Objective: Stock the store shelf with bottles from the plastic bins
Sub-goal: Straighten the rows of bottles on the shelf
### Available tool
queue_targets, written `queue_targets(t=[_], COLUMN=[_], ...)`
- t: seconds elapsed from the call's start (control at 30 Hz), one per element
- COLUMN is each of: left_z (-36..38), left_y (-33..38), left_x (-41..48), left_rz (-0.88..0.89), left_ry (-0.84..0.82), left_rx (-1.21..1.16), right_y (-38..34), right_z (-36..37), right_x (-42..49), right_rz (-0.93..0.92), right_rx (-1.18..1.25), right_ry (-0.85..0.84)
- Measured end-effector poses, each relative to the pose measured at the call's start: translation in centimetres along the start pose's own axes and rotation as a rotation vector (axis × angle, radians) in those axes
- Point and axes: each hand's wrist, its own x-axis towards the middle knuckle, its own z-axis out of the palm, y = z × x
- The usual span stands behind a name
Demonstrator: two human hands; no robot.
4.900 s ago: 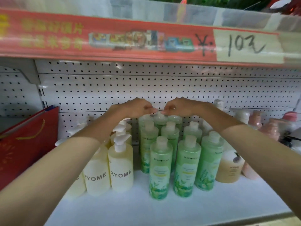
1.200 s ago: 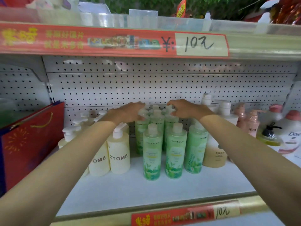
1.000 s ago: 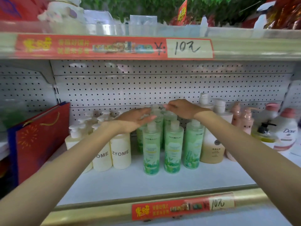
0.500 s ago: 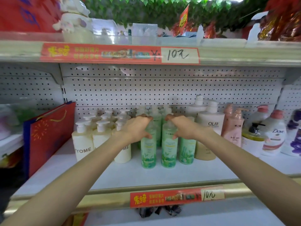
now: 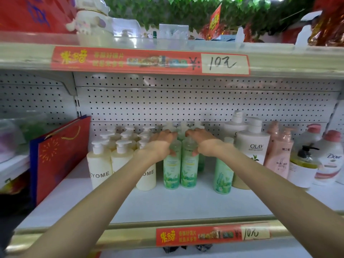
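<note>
Several green bottles stand in rows on the white shelf (image 5: 167,205). My left hand (image 5: 161,144) is wrapped around the top of the front left green bottle (image 5: 172,172). My right hand (image 5: 204,143) is wrapped around the top of the green bottle beside it (image 5: 189,171). Both bottles stand upright on the shelf, side by side. Another green bottle (image 5: 223,175) stands apart to the right, partly behind my right forearm. No plastic bins are in view.
Cream ZYOME pump bottles (image 5: 99,164) stand left of the green ones. A red gift bag (image 5: 59,157) leans at the far left. An OLAY bottle (image 5: 255,146), pink bottles (image 5: 279,151) and a Dove bottle (image 5: 329,159) fill the right. Bare shelf lies in front.
My view has pulled back from the shelf. Both hands came forward from the back bottle tops and closed on the two front green bottles, which now stand left of the third front one.
</note>
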Motion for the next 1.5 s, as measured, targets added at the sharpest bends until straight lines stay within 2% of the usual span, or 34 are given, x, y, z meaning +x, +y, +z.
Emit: queue_targets(t=[0.6,0.73,0.9,1.03,1.27,1.43,1.5], left_z=[0.2,0.1,-0.1,-0.3,-0.4,-0.3,-0.3], left_y=[-0.5,-0.3,-0.2,0.1,0.2,0.3,0.3], left_x=[1.8,1.6,1.5,1.4,1.4,1.5,1.5], left_rz=[-0.020,-0.022,-0.027,-0.041,-0.053,-0.060,-0.058], left_ry=[0.008,0.010,0.006,-0.009,-0.021,-0.027,-0.027], left_rx=[0.052,0.052,0.096,0.104,0.108,0.114,0.120], right_y=[0.1,0.2,1.8,4.4,5.8,6.2,6.4], right_z=[0.6,0.0,-2.3,-2.1,4.5,10.1,11.6], right_x=[1.6,1.0,-1.0,-2.7,-7.0,-8.0,-8.2], right_rz=[-0.002,-0.007,0.043,0.196,0.252,0.279,0.299], right_rx=[0.015,0.098,0.242,0.432,0.754,0.851,0.873], right_ry=[0.015,-0.025,0.183,0.319,0.548,0.615,0.593])
